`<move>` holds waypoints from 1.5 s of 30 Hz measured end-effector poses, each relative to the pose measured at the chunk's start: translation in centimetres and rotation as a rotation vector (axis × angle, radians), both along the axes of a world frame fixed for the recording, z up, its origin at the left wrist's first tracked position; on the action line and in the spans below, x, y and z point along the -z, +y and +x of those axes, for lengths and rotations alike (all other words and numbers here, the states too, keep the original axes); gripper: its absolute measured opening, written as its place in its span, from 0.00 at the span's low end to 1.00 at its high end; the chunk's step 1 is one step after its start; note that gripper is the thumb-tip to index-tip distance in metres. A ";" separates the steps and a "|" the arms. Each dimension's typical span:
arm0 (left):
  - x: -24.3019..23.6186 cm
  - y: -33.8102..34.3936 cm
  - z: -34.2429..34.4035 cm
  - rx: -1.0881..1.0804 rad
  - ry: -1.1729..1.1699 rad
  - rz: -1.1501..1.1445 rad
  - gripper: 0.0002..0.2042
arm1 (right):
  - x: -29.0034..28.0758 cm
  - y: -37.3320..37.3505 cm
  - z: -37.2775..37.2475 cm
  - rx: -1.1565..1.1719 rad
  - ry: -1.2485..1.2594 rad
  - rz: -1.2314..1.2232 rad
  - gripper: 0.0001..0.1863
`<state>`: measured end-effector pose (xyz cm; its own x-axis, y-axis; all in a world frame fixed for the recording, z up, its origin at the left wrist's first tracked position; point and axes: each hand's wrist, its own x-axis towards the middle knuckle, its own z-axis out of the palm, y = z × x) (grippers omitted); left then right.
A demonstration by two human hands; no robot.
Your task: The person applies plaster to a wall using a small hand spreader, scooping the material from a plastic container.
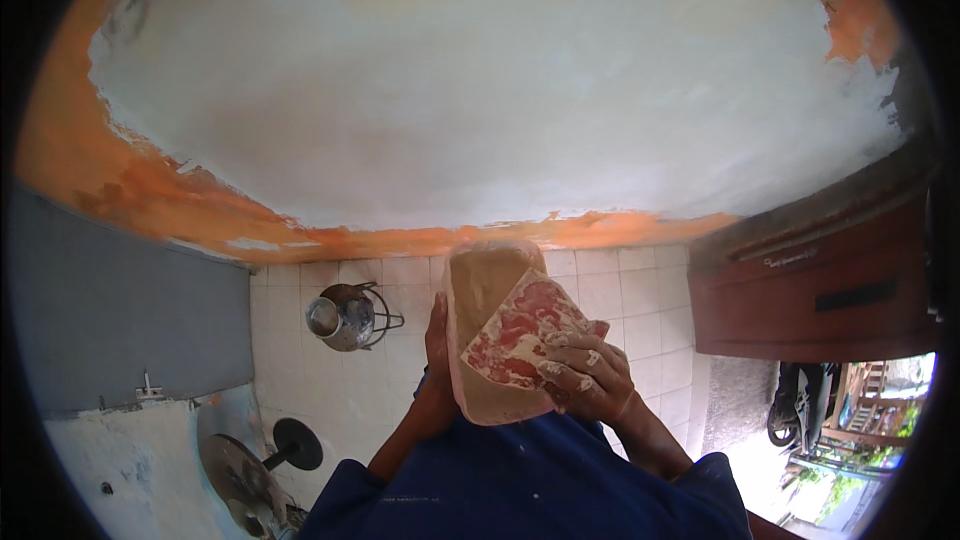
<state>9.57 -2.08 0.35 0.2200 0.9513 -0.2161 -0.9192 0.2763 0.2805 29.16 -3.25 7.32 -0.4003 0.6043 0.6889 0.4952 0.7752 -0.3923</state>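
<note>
In the middle of the view, in front of my chest, is a rectangular tub (455, 365) with a pinkish rim. My left hand (437, 355) grips its left side. Tan paste (485, 285) lies inside, with a smooth surface. My right hand (590, 375), its fingers caked in whitish paste, is closed on the right corner of a flat reddish scraper sheet (530, 325). The sheet lies slanted over the tub and is smeared with paste. How far its lower edge dips into the paste is hidden.
Ahead is an orange wall (130, 175) with a broad whitish coat (480, 90). A metal pot on a stand (345, 317) sits on the tiled floor at left, and a fan (235, 470) stands nearer. A grey panel (130, 290) is left; a reddish-brown door (800, 290) is right.
</note>
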 end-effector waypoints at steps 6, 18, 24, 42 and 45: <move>0.0 0.5 0.8 0.016 0.000 -0.018 0.26 | 0.4 0.5 1.1 0.002 0.036 0.011 0.13; 0.4 1.5 1.6 0.035 0.006 -0.033 0.25 | -3.8 2.1 2.1 0.074 0.071 -0.098 0.11; 0.5 1.0 1.3 0.001 -0.003 -0.011 0.27 | -5.0 2.1 0.7 0.331 0.581 -0.612 0.10; 0.8 -0.1 1.0 -0.015 -0.094 -0.092 0.24 | -4.1 1.4 -1.2 0.158 1.058 -1.230 0.15; 2.9 -0.6 0.7 -0.026 -0.060 -0.117 0.25 | -4.7 0.6 -0.7 0.258 0.563 -1.107 0.11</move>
<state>10.32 -2.72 -2.54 0.2120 0.9257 -0.3132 -0.9406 0.2803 0.1918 28.48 -2.69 12.00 -0.0021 0.9805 -0.1967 0.1368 -0.1945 -0.9713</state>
